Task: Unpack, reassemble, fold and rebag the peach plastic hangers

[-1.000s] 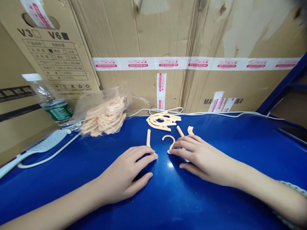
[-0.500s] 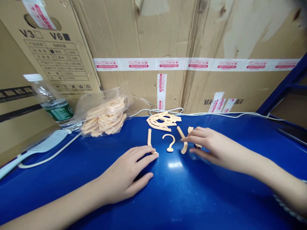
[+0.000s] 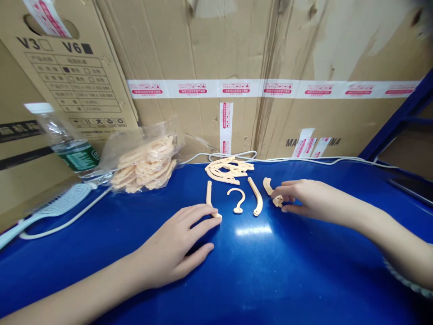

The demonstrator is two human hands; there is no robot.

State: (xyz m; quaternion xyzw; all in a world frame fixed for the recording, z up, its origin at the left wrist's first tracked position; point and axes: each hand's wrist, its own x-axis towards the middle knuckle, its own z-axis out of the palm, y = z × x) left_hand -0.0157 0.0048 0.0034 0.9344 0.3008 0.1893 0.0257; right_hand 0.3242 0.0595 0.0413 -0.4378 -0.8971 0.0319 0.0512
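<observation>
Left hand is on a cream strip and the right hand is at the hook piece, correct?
Not the hook piece: in the head view, the right hand is at a small cream piece farther right. The left hand is on a cream strip.

From here the left carton (image 3: pixel 67 76) reads V3 by an outlined square (image 3: pixel 45 44) and V6 by a black one; the big carton (image 3: pixel 199 54) says MA and NA, tape strips (image 3: pixel 303 146) between them; the green label (image 3: pixel 80 159) on the bottle (image 3: pixel 62 128) is a blur
</observation>
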